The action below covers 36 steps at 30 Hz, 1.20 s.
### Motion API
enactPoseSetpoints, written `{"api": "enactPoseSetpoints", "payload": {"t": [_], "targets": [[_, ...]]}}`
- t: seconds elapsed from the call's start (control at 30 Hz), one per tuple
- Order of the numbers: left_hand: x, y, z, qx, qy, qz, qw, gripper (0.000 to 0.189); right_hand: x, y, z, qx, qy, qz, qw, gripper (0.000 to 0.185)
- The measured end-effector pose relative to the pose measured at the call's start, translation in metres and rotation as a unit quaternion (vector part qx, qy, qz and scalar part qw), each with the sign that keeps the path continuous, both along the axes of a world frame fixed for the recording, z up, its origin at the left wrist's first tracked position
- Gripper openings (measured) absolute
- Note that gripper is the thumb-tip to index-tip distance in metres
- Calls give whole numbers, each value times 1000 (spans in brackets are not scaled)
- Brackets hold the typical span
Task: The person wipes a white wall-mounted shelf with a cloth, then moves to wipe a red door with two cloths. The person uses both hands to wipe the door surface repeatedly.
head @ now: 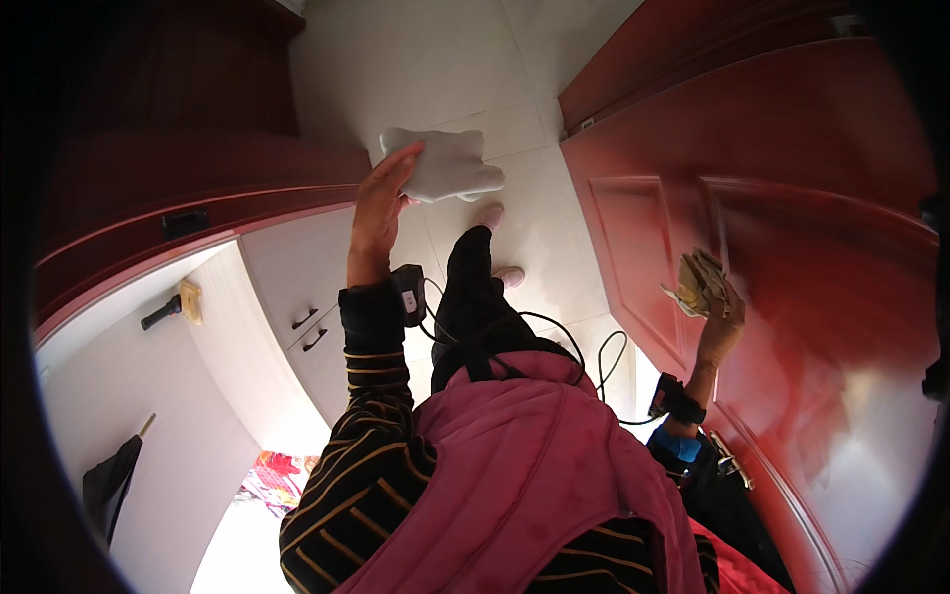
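Observation:
My left hand [380, 204] holds a folded pale grey cloth [445, 167] out over the floor, fingers on its near side and thumb underneath. My right hand [724, 323] is raised close to the red panelled door [634, 230]. Pinched in its fingers is a crumpled olive-brown wad [696, 282], cloth or paper; which of the two I cannot tell. Whether the wad touches the door is also unclear. A metal door handle [731, 460] shows below my right wrist.
To the left, a dark red door frame [223, 200] borders a white cabinet [297, 267] with black handles. A black-handled brush [174, 308] and a folded black umbrella [115, 471] are by the pale wall. Black cables hang from my wrist devices across my legs. Pale tiles [445, 74] cover the floor.

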<state>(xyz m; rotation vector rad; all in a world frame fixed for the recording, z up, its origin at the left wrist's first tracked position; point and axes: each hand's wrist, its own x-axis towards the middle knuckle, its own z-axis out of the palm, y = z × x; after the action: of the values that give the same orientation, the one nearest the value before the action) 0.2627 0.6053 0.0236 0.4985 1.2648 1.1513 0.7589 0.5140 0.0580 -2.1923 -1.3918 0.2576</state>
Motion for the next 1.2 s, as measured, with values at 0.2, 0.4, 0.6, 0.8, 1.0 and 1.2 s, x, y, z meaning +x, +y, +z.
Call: {"api": "enactPoseSetpoints", "payload": {"t": [0.2,0.4,0.6,0.8,1.0,1.2], "targets": [[11,5,-1,1,6,-16,1000,31,-22,2,21,17,118,9,993,31],[52,19,12,29,12,-126,991,35,-49,1,45,33,239,69,968,35],[107,19,39,67,60,-277,957,37,-75,6,73,36,277,128,952,38],[121,14,55,114,68,-370,920,41,-99,14,97,61,365,175,912,38],[114,2,64,149,78,-415,894,56,-115,16,102,57,388,225,892,39],[121,-14,79,136,16,-469,873,78,-128,15,103,64,408,280,867,39]]}}
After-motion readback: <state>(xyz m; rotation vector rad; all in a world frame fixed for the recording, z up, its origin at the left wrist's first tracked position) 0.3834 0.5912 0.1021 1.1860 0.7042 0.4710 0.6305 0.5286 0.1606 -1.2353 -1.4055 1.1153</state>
